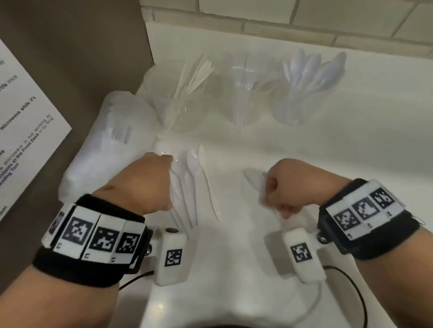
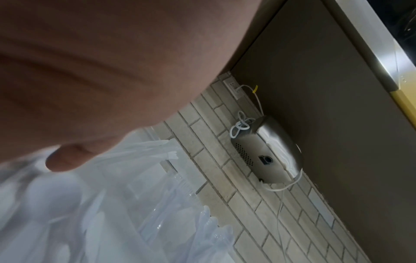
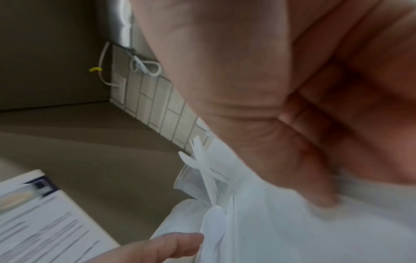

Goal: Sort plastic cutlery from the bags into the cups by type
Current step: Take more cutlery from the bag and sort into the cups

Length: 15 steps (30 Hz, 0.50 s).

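Cutlery, white plastic: spoons (image 1: 190, 177) lie loose on counter (image 1: 367, 149) at 12 o'clock of left hand (image 1: 143, 186), which is curled w/ fingers down on their handles; whether it grips them, can't tell. Right hand (image 1: 291, 183) at 3 o'clock of spoons, fist closed round a white piece (image 1: 255, 180), type unclear. Three clear cups in a row at 12 o'clock: left cup (image 1: 177, 101) w/ knives, mid cup (image 1: 243, 92) contents hard to make out, right cup (image 1: 306, 91) w/ spoons. Bag (image 1: 112, 139) sits at 10 o'clock of left hand, vs brown wall w/ notice (image 1: 1, 105).
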Each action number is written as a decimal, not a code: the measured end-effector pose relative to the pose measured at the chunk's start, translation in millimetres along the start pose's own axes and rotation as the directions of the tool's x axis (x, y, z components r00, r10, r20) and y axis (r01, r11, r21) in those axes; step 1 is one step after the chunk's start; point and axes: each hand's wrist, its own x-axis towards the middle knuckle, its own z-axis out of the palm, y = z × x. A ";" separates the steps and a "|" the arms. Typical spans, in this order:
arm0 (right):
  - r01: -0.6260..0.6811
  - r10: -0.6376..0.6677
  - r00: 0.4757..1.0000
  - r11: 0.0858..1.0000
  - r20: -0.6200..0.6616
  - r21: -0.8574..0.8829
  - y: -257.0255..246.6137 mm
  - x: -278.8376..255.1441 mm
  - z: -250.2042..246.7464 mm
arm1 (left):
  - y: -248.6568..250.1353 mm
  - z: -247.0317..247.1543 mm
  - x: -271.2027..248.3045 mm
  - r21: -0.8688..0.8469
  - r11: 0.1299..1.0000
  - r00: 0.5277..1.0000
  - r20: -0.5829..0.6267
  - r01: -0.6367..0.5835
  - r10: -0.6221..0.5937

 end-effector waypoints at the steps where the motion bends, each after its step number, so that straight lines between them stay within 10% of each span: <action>1: 0.024 -0.021 0.999 0.998 -0.046 0.055 -3.3 7.6 -1.3 | 1.6 0.3 2.8 0.003 1.000 1.000 0.002 -0.009 0.009; 10: 0.175 -0.115 0.975 0.925 -0.191 0.337 -53.5 41.5 9.6 | 26.3 6.0 13.1 -0.037 0.997 0.997 -0.047 -0.061 0.059; 15: 0.149 -0.130 0.970 0.986 -0.205 0.078 -57.5 32.6 2.4 | 27.0 7.9 13.4 -0.135 0.989 0.993 -0.112 -0.061 0.045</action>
